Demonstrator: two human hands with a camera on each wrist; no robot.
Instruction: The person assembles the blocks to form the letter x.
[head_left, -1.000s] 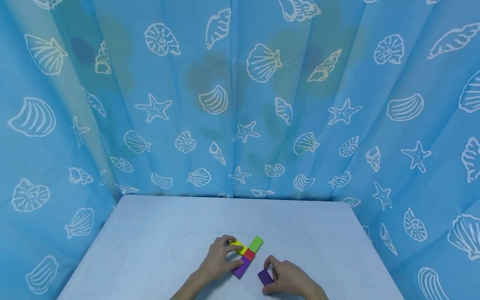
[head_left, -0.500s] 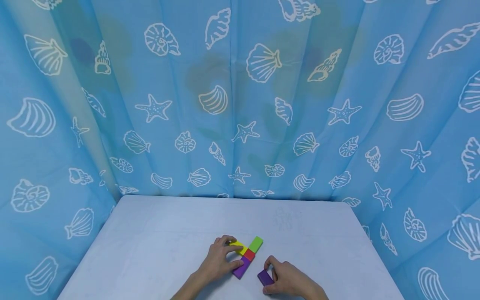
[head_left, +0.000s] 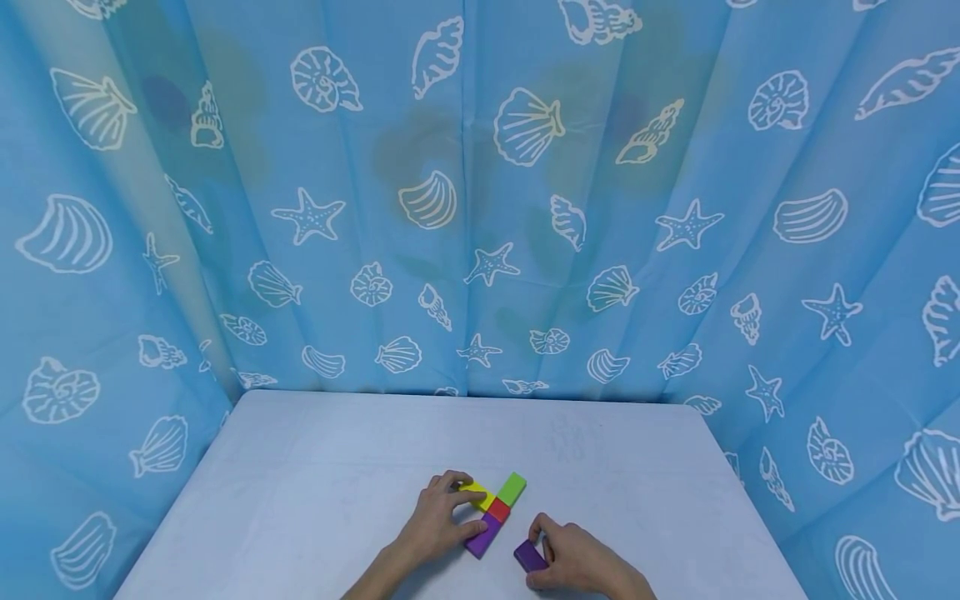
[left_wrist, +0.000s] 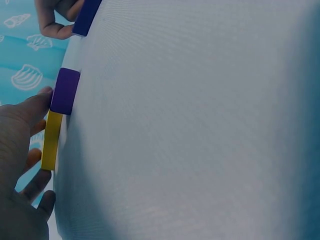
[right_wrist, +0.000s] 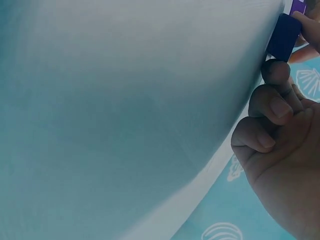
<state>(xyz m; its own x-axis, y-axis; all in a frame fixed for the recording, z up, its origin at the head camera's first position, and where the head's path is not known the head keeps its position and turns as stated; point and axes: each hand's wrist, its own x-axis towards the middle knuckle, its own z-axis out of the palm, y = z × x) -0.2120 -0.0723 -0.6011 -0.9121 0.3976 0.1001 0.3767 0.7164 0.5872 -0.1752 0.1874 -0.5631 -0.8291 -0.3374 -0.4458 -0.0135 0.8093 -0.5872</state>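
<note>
Four-colour blocks lie joined on the table: a yellow block [head_left: 477, 495], a light green block [head_left: 512, 488], a small red block [head_left: 498, 509] and a purple block [head_left: 482, 537]. My left hand [head_left: 438, 518] rests at their left side, fingers spread. Its thumb touches the purple block, while its index finger reaches onto the yellow one. To the right, apart from the group, my right hand [head_left: 577, 557] pinches a dark purple block [head_left: 529, 556] between thumb and index finger. In the right wrist view its other fingers [right_wrist: 270, 104] are curled in towards the palm.
A white-covered table [head_left: 337, 450] lies beneath everything. Behind it and along both sides hangs a blue curtain [head_left: 465, 317] printed with white shells and starfish.
</note>
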